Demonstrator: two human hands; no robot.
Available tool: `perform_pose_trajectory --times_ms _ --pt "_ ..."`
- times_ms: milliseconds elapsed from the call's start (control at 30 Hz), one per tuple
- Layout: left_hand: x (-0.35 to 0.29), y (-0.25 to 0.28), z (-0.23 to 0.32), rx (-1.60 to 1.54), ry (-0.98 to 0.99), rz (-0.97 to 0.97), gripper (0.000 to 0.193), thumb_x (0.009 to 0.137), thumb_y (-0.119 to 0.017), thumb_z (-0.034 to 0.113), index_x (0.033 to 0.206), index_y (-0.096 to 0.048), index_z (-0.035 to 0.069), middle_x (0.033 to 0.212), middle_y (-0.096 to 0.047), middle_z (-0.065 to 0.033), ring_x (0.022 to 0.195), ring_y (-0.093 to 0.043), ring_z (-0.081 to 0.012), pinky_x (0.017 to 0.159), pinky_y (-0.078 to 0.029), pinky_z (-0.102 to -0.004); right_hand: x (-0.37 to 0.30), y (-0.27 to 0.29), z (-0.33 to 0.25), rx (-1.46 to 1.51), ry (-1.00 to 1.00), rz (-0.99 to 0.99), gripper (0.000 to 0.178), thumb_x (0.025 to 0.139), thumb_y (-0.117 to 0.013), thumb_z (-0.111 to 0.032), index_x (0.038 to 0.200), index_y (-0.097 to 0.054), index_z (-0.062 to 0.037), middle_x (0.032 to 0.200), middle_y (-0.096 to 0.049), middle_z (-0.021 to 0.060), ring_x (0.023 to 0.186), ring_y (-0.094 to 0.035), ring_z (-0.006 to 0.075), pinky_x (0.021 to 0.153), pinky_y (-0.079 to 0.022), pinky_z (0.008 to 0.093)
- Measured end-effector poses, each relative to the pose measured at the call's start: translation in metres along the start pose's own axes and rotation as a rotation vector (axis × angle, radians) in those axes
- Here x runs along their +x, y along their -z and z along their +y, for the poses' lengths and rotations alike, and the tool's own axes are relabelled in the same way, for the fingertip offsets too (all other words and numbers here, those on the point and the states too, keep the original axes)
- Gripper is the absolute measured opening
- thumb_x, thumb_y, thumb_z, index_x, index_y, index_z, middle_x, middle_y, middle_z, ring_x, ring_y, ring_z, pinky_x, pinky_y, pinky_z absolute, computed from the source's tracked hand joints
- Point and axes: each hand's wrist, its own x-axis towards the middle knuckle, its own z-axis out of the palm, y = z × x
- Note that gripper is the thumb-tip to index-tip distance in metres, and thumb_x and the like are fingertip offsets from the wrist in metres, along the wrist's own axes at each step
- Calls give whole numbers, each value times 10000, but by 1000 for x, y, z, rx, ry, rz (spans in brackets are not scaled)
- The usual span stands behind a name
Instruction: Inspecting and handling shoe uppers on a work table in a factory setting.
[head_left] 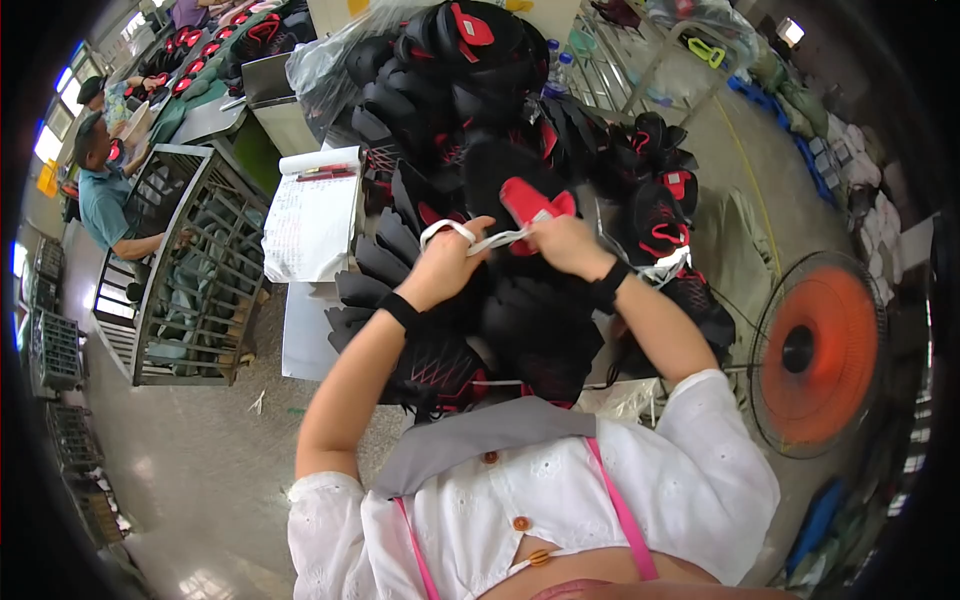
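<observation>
A white cord (497, 240) runs between my two hands above the middle of the table. One end is looped around the fingers of my left hand (447, 262), which is closed on it. My right hand (568, 246) pinches the other end beside a red tongue piece (522, 200) with a small white label. That piece lies on dark material among black and red shoe uppers (410, 100) heaped on the table. Another black upper with red crisscross stitching (440, 370) lies close to my body, under my forearms.
A written notebook (310, 225) with red pens on it lies at the left. Beyond it stands a metal-barred cart (190, 270) of greenish bundles, where two people work. An orange fan (822, 345) stands at the right. Clear plastic (345, 55) and bottles (560, 75) sit at the back.
</observation>
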Motion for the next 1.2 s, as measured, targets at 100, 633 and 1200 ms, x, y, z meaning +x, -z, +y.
perform_pose_trajectory --times_ms 100,633,1200 --pt "-25 20 -44 485 -82 0 222 728 -570 39 949 -589 28 821 -616 -151 771 -605 -305 681 -485 -384 -17 23 26 -126 -71 18 216 833 -476 -232 757 -651 -129 728 -629 115 658 -628 299 573 -502 421" --pt "20 60 -67 -332 297 302 195 846 -407 28 912 -586 -14 600 -508 -19 542 -473 -94 502 -377 -237 -23 17 155 1232 -660 470 254 901 -460 -206 783 -598 -29 794 -635 75 699 -563 126 674 -428 251" --pt "41 60 -17 -304 114 130 213 904 -386 67 1004 -554 -19 853 -665 -107 802 -635 -154 715 -476 -240 8 11 108 798 -385 35 220 868 -478 -158 777 -614 -11 735 -641 48 716 -585 137 678 -439 272"
